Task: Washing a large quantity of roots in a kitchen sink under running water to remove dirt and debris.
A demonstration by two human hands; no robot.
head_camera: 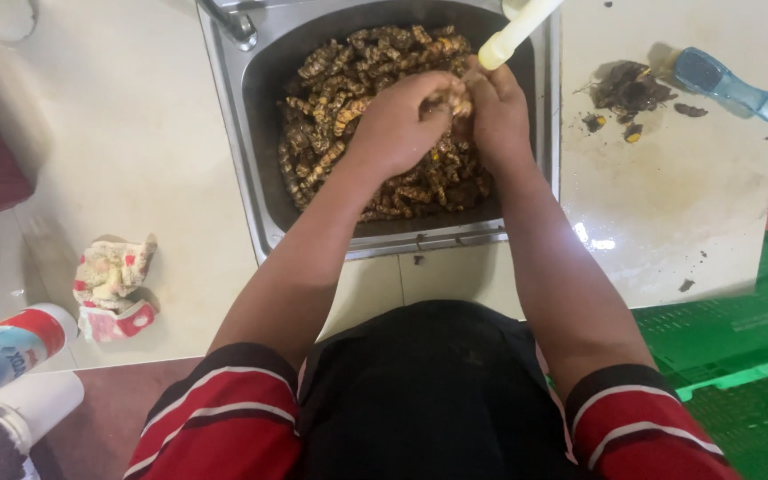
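Head view, fingers (455,93) hide root piece (464,107)

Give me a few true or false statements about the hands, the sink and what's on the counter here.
1. Both hands, left hand and right hand, are together over the steel sink. True.
2. The sink holds green leaves. False: it holds a heap of knobbly yellow-brown roots.
3. A blue plastic brush lies on the counter right of the sink. True.
4. The crumpled patterned cloth lies inside the sink. False: it lies on the counter to the left.
5. The dark scraps lie beside the brush. True.
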